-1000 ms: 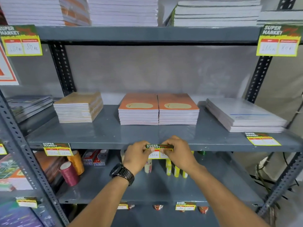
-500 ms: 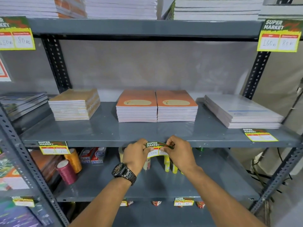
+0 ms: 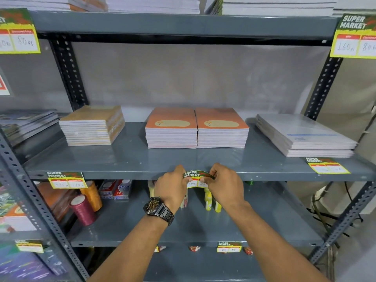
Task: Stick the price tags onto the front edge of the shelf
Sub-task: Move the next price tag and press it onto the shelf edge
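A green, yellow and red price tag is pinched at its two ends between my left hand and my right hand. It bows upward in an arch right at the front edge of the grey middle shelf, below two orange notebook stacks. Another tag is stuck on the same edge at the left. A third tag lies flat on the shelf top at the right.
Stacks of books and plastic-wrapped paper sit on the middle shelf. Thread spools, small boxes and yellow bottles stand on the shelf below. Perforated steel uprights frame the rack. Larger tags hang from the top shelf.
The tag lay flat against the shelf edge a second ago; now its middle bows up between my hands. The view has drifted slightly downward.
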A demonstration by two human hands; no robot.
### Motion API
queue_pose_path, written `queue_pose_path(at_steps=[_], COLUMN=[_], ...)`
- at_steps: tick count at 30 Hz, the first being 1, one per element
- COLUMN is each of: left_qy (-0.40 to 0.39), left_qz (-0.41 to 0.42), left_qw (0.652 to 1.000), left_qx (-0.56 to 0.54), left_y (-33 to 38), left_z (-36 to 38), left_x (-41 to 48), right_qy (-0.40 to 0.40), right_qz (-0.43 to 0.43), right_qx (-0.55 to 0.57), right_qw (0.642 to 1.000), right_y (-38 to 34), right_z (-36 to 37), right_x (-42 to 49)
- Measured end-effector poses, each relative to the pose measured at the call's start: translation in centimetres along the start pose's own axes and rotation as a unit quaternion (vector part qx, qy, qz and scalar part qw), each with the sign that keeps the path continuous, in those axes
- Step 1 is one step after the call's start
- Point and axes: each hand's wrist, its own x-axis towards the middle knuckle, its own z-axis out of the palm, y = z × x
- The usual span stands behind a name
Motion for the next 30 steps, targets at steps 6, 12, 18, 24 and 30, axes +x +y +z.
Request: queue_pose_path(at_steps=[6,12,18,24,30], left_qy=[0.043,0.146,0.011,-0.055,-0.051], left_qz=[-0.023,0.241,0.256,0.182,0.184], left_qw=[0.999,0.949,0.943,0.952,0.953], left_qx=[0.004,0.138,0.214,0.238,0.234], left_y=[-0.2,0.0,-0.8,-1.2,-1.3], left_z=[-0.7,3.1,7.2,8.5,9.0], left_x=[0.0,-3.7,-5.0,-4.0,-3.9], right_qy=[0.011,-0.036,-0.078,-0.075,-0.063], right_qz=[0.004,0.043,0.039,0.032,0.012], right_qx=[-0.007,0.077,0.107,0.127,0.119], right_qw=[1.0,0.995,0.99,0.989,0.991], right_y=[0.0,0.5,1.1,1.4,2.0], right_z=[-0.8,-1.8,-3.4,-3.6,-3.2], right_x=[0.1,1.1,1.9,1.6,1.7])
